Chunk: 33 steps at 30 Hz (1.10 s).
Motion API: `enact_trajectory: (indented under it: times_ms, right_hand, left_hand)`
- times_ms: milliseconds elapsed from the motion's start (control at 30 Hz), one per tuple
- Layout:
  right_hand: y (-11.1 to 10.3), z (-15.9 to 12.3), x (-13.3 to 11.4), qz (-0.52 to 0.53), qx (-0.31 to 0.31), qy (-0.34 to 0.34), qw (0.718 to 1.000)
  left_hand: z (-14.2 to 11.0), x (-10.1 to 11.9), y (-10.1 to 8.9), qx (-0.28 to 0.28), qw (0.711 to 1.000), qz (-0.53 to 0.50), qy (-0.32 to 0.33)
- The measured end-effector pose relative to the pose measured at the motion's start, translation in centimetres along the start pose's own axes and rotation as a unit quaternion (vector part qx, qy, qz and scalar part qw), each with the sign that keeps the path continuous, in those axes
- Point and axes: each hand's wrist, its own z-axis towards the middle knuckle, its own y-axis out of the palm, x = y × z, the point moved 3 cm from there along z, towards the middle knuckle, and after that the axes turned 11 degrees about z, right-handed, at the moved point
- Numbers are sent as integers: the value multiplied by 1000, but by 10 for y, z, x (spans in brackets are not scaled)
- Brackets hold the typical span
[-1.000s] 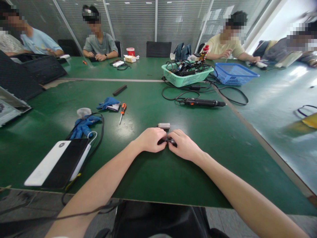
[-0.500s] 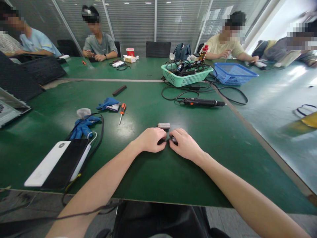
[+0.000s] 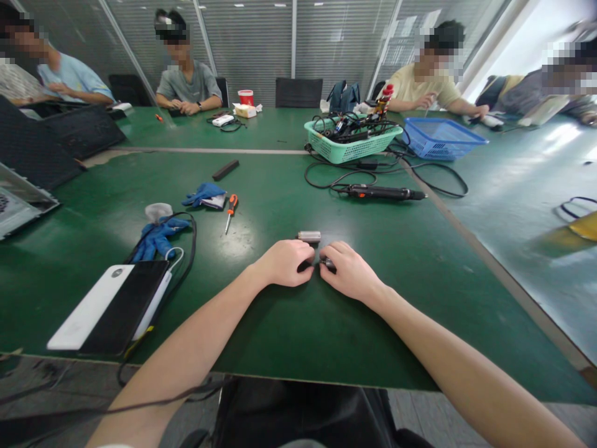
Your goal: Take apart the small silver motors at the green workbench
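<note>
My left hand (image 3: 288, 262) rests on the green table with its fingers curled inward. A dark patch shows between thumb and fingers; what they hold, if anything, I cannot make out. Close beside it, my right hand (image 3: 347, 269) is closed on a small shiny dark metal piece (image 3: 329, 264), mostly covered by the fingers. The fingertips of both hands nearly meet. Just beyond them lies a short silvery metal cylinder (image 3: 309, 237) on its side, apart from the right hand and close to the left fingers.
Left of my hands are an orange-handled screwdriver (image 3: 231, 213), blue gloves (image 3: 161, 238), a black-and-white flat device (image 3: 109, 308) and a dark bar (image 3: 226, 170). A corded electric screwdriver (image 3: 386, 193), a green basket (image 3: 347, 151) of tools and a blue basket (image 3: 443, 146) stand beyond. Several people sit around.
Both my hands keep the same place and grip. At the back left, a person in light blue has raised a hand slightly.
</note>
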Motion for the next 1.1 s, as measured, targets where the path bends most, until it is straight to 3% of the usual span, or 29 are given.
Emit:
enact_trajectory:
  times_ms: [1100]
  right_hand:
    - [-1,0,-2,4,-6,-14,1000]
  left_hand:
    - [0,1,-1,-8,1000,4,-1]
